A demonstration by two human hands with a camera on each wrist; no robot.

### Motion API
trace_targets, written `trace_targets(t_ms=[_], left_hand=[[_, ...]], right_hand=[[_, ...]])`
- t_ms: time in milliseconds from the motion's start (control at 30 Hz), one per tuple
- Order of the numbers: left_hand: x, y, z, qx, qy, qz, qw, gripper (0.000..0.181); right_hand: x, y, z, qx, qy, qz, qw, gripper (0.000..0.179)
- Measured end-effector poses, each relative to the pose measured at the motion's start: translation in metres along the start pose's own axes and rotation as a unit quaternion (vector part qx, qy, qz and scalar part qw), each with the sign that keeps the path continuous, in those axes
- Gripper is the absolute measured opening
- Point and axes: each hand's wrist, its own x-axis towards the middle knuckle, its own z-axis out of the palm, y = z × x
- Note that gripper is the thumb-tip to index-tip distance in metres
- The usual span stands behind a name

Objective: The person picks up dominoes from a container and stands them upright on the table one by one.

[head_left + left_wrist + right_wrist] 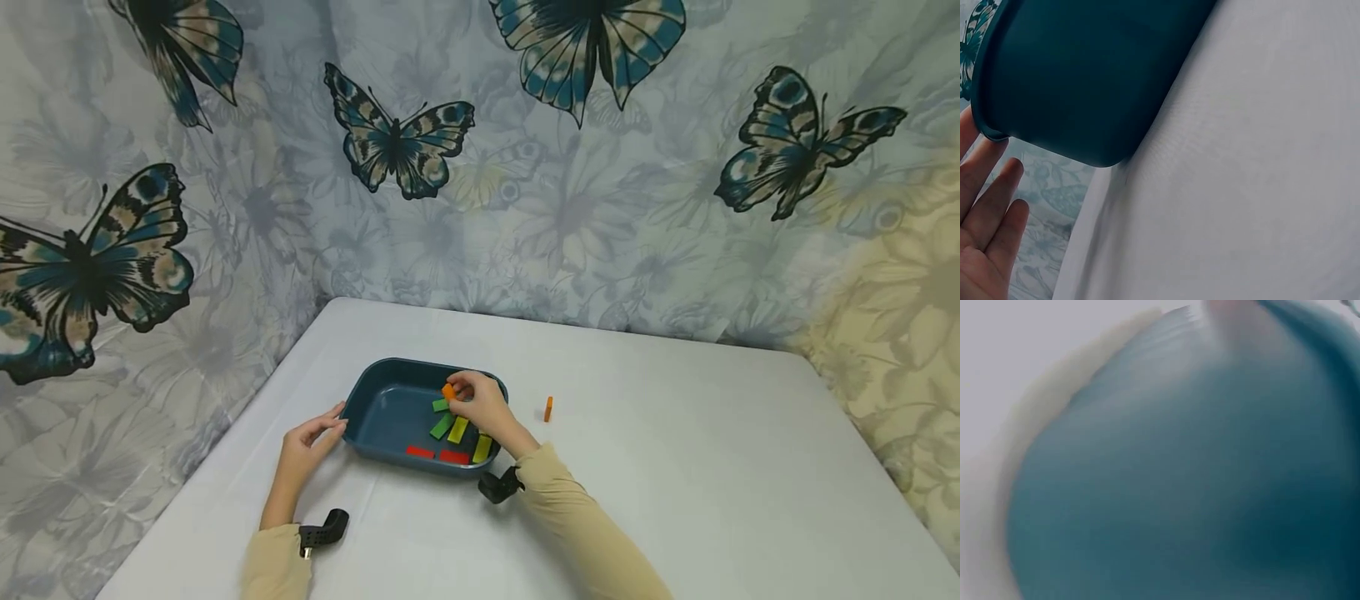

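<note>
While a butterfly-print backdrop point(570, 217) fills the upper half of the head view, a white table point(675, 467) spreads across the lower half, with a blue rectangular tray point(386, 412) just left of the frame's lower centre. One loose orange block point(548, 409) lies on the table to the right of the tray, well apart from its rim. Inside the tray, green blocks point(442, 426) lie near the middle, yellow blocks point(458, 429) to their right, and two red blocks point(420, 452) along the near wall. The right hand and its beige sleeve point(585, 517) cross the tray's right end and cover part of its rim and floor. Black wrist cameras point(324, 530) sit at both cuffs.

The right hand point(483, 404) is over the tray, its thumb and fingers nearly together, pinching an orange block point(448, 391) above the green ones; whether that block touches anything below cannot be told. The right wrist view is too blurred to show the grip. At the tray's left end, the left hand point(307, 437) has its fingers loosely extended and apart, fingertips touching the outside by the rim rather than wrapped around it.
</note>
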Motion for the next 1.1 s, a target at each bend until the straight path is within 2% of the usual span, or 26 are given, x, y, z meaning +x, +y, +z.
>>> trace_targets(t_ms=[200,367,500,600,733,833,967,1100], left_hand=[[-0.012,-0.023,-0.012,0.000,0.001,0.013,0.9999,0.008],[-0.009,-0.035,-0.012,-0.010,-0.011,0.028,0.9995,0.008],[-0.004,-0.039,-0.008,-0.028,-0.011,0.021,0.9993,0.007],[-0.004,-0.039,-0.006,-0.019,-0.008,0.003,0.9998,0.010],[-0.002,-0.036,-0.005,-0.002,-0.001,-0.020,0.9998,0.016],[-0.002,-0.035,-0.004,-0.006,0.003,-0.031,0.9995,0.019],[-0.005,-0.035,-0.004,-0.011,-0.009,-0.043,0.9990,0.024],[-0.006,-0.034,-0.007,-0.003,-0.026,-0.061,0.9978,0.029]], right_hand=[[-0.024,-0.031,-0.014,0.114,0.023,-0.003,0.9932,0.029],[-0.031,-0.029,-0.026,0.124,0.036,-0.013,0.9916,0.024],[-0.035,-0.023,-0.037,0.143,0.043,-0.012,0.9887,0.024],[-0.038,-0.019,-0.045,0.154,0.055,-0.013,0.9865,0.023],[-0.041,-0.009,-0.058,0.149,0.083,-0.024,0.9851,0.023],[-0.043,0.007,-0.069,0.139,0.112,-0.014,0.9839,0.025],[-0.048,0.027,-0.085,0.128,0.144,0.006,0.9813,0.028],[-0.054,0.039,-0.100,0.122,0.164,0.006,0.9788,0.026]])
